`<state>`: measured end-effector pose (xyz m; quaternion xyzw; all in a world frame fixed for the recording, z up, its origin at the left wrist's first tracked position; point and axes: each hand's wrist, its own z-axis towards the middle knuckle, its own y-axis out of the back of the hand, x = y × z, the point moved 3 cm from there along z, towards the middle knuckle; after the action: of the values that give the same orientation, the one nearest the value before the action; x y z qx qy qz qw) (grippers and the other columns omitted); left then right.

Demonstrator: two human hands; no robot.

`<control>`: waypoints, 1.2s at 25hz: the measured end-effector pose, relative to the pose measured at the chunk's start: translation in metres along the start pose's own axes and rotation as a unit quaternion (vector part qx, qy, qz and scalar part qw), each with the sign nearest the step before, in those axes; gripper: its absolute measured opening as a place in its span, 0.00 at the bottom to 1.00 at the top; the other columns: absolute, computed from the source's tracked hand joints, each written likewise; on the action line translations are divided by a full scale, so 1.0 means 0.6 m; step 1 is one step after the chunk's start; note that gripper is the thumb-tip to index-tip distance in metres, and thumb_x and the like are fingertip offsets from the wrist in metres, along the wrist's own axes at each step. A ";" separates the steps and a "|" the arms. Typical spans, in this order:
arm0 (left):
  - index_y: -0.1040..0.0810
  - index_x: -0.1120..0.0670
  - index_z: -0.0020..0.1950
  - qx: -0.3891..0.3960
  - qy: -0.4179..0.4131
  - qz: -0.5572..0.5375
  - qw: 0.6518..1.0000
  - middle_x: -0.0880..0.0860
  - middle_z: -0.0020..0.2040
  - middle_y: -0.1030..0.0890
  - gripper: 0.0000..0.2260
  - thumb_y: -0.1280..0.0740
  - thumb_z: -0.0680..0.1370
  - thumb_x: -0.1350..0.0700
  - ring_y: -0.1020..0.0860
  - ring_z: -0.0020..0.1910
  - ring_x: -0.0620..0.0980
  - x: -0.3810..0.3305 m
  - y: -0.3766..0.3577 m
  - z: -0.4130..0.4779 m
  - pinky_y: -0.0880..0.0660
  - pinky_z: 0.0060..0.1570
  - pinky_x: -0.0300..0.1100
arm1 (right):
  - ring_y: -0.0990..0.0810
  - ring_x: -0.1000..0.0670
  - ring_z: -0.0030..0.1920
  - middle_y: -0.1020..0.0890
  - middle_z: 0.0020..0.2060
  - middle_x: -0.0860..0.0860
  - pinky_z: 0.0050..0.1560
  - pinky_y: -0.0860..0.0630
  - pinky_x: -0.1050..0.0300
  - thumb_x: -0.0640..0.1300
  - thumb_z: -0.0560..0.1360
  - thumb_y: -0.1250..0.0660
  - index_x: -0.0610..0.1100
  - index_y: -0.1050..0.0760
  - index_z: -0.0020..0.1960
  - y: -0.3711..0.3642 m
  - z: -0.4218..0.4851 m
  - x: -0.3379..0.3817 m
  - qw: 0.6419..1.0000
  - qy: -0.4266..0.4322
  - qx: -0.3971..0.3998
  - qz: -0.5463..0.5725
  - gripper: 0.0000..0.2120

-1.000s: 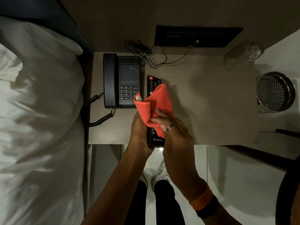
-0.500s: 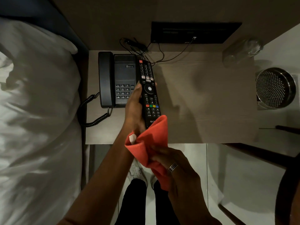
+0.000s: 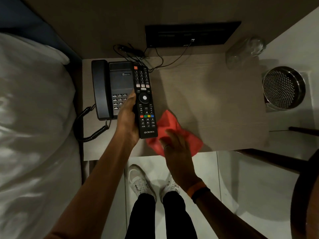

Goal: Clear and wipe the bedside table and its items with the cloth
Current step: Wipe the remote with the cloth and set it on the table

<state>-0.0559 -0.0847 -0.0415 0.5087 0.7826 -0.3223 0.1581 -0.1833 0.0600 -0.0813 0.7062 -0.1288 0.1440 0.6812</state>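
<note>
**Bedside table: items in hand and on the surface**

Left hand [image 3: 128, 118]: my fingers are wrapped round the left edge of the remote control [image 3: 145, 100], thumb side along its rim, holding it face up with the buttons showing and the "CROWN" mark at the near end. It sits above the right part of the telephone [image 3: 112, 88], its far end over the phone's upper right corner.

Right hand [image 3: 176, 150]: fingers spread and flat, blurred, pressed on top of the red cloth [image 3: 170, 125]; I cannot tell whether any finger pinches the fabric. A ring shows on one finger, and an orange band and a dark band sit at the wrist.

Cloth: lies crumpled on the bedside table [image 3: 215, 104] at its near edge, just right of the remote's near end, partly under my palm, one corner overhanging the edge.

Telephone: black, handset on its cradle at the left, coiled cord hanging off the table's left side.

Cables [image 3: 138, 54]: a dark tangle behind the phone, one lead running to the black wall panel [image 3: 191, 34].

Drinking glass [image 3: 245, 50]: clear, at the table's far right corner.

Perforated metal bin [image 3: 284, 87]: right of the table.

Bed [image 3: 34, 118]: white linen, left of the table.
</note>
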 end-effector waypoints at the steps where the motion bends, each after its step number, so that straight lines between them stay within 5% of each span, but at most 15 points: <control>1: 0.25 0.53 0.72 -0.008 0.003 -0.003 1.000 0.60 0.68 0.21 0.20 0.39 0.83 0.46 0.20 0.58 0.57 0.011 0.001 0.002 0.21 0.58 0.54 | 0.26 0.39 0.68 0.24 0.68 0.44 0.62 0.24 0.39 0.38 0.74 0.29 0.47 0.21 0.60 -0.022 -0.002 -0.010 0.999 0.016 0.033 -0.014 0.15; 4: 0.25 0.53 0.71 -0.011 0.011 -0.002 1.000 0.58 0.62 0.18 0.18 0.40 0.84 0.48 0.17 0.51 0.52 0.041 -0.001 0.005 0.18 0.47 0.47 | 0.25 0.44 0.66 0.22 0.63 0.48 0.67 0.26 0.43 0.41 0.79 0.35 0.46 0.20 0.59 -0.026 0.013 -0.034 0.989 -0.044 0.049 0.132 0.10; 7: 0.25 0.55 0.71 0.027 0.015 0.019 0.999 0.59 0.60 0.19 0.17 0.42 0.85 0.52 0.18 0.50 0.54 0.074 -0.021 0.007 0.21 0.52 0.50 | 0.17 0.50 0.55 0.17 0.54 0.53 0.56 0.22 0.59 0.38 0.82 0.36 0.43 0.19 0.58 0.027 0.052 -0.062 0.869 -0.297 0.003 0.395 0.10; 10: 0.29 0.57 0.74 0.084 0.024 0.015 0.996 0.64 0.64 0.21 0.18 0.44 0.85 0.56 0.20 0.56 0.58 0.112 -0.061 0.015 0.21 0.55 0.52 | 0.15 0.56 0.50 0.14 0.52 0.52 0.43 0.21 0.66 0.48 0.81 0.34 0.49 0.22 0.65 0.077 0.097 -0.086 0.780 -0.363 0.012 0.509 0.13; 13: 0.28 0.57 0.74 0.101 0.025 0.032 0.994 0.62 0.66 0.20 0.18 0.43 0.85 0.61 0.19 0.58 0.56 0.140 -0.122 0.021 0.20 0.58 0.50 | 0.17 0.62 0.49 0.16 0.49 0.61 0.47 0.23 0.72 0.49 0.77 0.29 0.55 0.22 0.62 0.102 0.123 -0.122 0.843 -0.308 0.025 0.440 0.14; 17: 0.25 0.53 0.71 0.124 0.005 0.136 0.983 0.56 0.53 0.15 0.17 0.41 0.84 0.65 0.17 0.39 0.42 0.160 -0.220 0.047 0.20 0.39 0.35 | 0.17 0.60 0.43 0.16 0.43 0.58 0.43 0.22 0.69 0.46 0.75 0.27 0.52 0.19 0.55 0.124 0.139 -0.188 0.905 -0.286 -0.066 0.309 0.09; 20: 0.23 0.57 0.70 0.121 -0.011 0.208 0.971 0.58 0.54 0.16 0.16 0.40 0.84 0.64 0.17 0.45 0.48 0.166 -0.278 0.081 0.20 0.44 0.42 | 0.18 0.60 0.40 0.16 0.40 0.55 0.40 0.24 0.69 0.46 0.72 0.28 0.49 0.18 0.49 0.130 0.167 -0.254 0.904 -0.315 -0.113 0.267 0.05; 22: 0.20 0.59 0.66 0.117 -0.029 0.235 0.964 0.58 0.53 0.16 0.13 0.40 0.84 0.63 0.17 0.49 0.53 0.166 -0.298 0.102 0.19 0.49 0.45 | 0.20 0.57 0.45 0.18 0.48 0.51 0.44 0.24 0.63 0.49 0.70 0.28 0.46 0.19 0.54 0.122 0.193 -0.288 0.907 -0.346 -0.114 0.210 0.14; 26: 0.16 0.44 0.42 0.074 -0.063 0.321 0.942 0.61 0.48 0.15 0.15 0.37 0.83 0.57 0.17 0.48 0.58 0.169 -0.286 0.139 0.21 0.59 0.62 | 0.21 0.45 0.51 0.23 0.57 0.44 0.50 0.23 0.52 0.49 0.71 0.27 0.41 0.23 0.59 0.102 0.240 -0.307 0.919 -0.368 -0.093 0.104 0.19; 30: 0.17 0.37 0.32 0.047 -0.053 0.342 0.937 0.52 0.44 0.17 0.23 0.37 0.83 0.57 0.20 0.47 0.51 0.168 -0.263 0.151 0.21 0.58 0.59 | 0.23 0.42 0.58 0.25 0.60 0.44 0.53 0.23 0.48 0.52 0.70 0.24 0.42 0.25 0.63 0.087 0.255 -0.307 0.931 -0.350 -0.088 0.046 0.25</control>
<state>-0.2484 -0.1186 -0.1126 0.7346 0.5356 -0.3120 0.2758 -0.3692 -0.0976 -0.1077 0.6424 -0.4040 -0.0930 0.6445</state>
